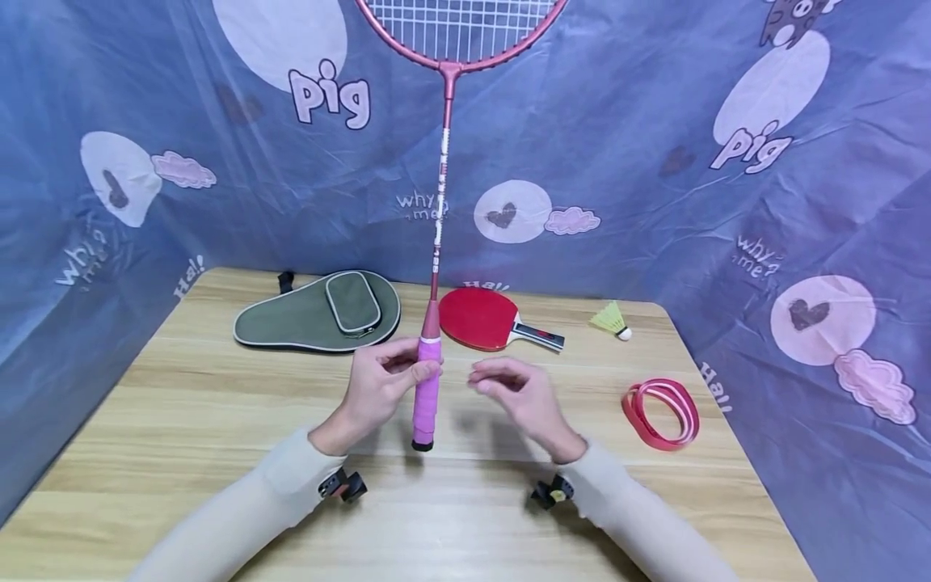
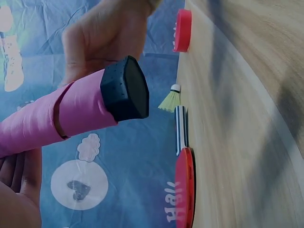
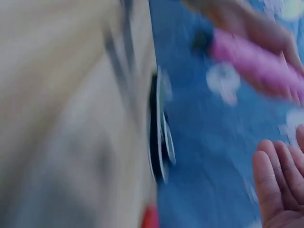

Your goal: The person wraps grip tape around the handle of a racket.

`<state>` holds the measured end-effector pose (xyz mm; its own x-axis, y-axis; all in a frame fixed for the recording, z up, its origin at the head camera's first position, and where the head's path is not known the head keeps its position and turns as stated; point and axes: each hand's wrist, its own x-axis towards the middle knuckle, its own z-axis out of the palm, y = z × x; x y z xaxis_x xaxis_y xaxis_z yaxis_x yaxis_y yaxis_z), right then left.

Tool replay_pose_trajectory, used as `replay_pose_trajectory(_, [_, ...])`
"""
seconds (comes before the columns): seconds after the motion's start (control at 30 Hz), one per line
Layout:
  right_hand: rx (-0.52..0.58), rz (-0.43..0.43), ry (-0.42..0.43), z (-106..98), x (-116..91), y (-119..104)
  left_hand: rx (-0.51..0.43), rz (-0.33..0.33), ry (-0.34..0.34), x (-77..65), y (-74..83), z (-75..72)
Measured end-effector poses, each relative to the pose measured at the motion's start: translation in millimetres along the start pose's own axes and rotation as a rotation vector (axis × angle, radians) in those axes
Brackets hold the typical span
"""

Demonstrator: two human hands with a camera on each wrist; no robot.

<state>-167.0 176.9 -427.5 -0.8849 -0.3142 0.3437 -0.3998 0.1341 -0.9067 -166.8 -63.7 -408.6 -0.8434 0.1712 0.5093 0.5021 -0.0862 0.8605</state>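
Observation:
A badminton racket (image 1: 426, 388) stands nearly upright above the table, its pink-wrapped handle lowest and its strung head cut off by the top of the head view. My left hand (image 1: 381, 388) pinches the upper part of that handle between thumb and fingers. To the right, apart from the handle, my right hand (image 1: 525, 400) holds nothing, its fingers loosely bent toward the racket. The left wrist view shows the black butt cap (image 2: 126, 90) up close, with an overlapping spiral seam in the pink wrap. Blur softens the handle (image 3: 256, 61) in the right wrist view.
Along the table's (image 1: 182, 453) back edge lie a green paddle case (image 1: 291, 315), a red table tennis paddle (image 1: 476, 318) and a yellow shuttlecock (image 1: 608, 318). Looped red bands (image 1: 634, 416) lie at the right. A blue printed cloth (image 1: 618, 121) hangs around the back and sides.

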Motion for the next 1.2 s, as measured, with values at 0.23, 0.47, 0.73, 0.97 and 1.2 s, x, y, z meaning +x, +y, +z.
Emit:
replay_pose_trajectory(0.23, [-0.501,0.101,0.256,-97,3,18,-0.026,0.005,-0.016,-3.4,0.5,-0.1])
replay_pose_trajectory(0.47, [-0.933,0.259,0.327,-169,-17,37,-0.016,0.026,-0.012,-4.2,-1.4,-0.5])
replay_pose_trajectory(0.73, [-1.048,0.344,0.292,-188,-40,45,-0.001,0.019,-0.002,-5.2,-2.1,-0.1])
replay_pose_trajectory(0.97, [-1.117,0.404,0.238,-195,-51,49,-0.013,0.022,-0.023,-3.1,-3.2,1.1])
replay_pose_trajectory(1.2, [-1.146,0.434,0.178,-196,-51,53,-0.014,0.019,-0.026,-3.0,-2.0,1.8])
